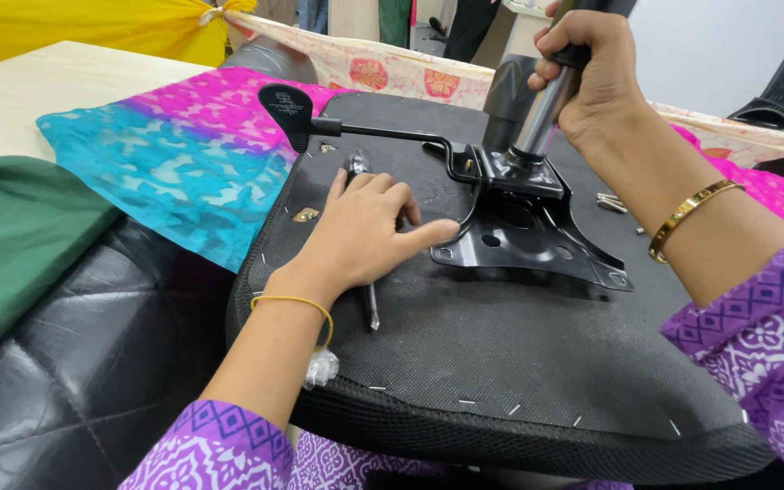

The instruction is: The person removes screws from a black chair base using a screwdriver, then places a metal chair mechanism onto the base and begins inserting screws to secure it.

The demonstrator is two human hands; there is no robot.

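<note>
My left hand lies flat, fingers spread, on the upturned chair seat, thumb touching the black metal mounting plate at its centre. My right hand has its grip closed around the chrome gas cylinder rising from that plate. Screwdriver under my left palm; seat rests on the bench over pink-and-blue cloth.

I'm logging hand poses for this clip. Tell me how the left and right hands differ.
The left hand lies low and flat on the upturned seat, fingers spread, thumb touching the black bracket; the right hand is raised and closed in a fist around the metal column. The left wrist wears a thin yellow band, the right a gold bangle. Both come from purple patterned sleeves.
</note>
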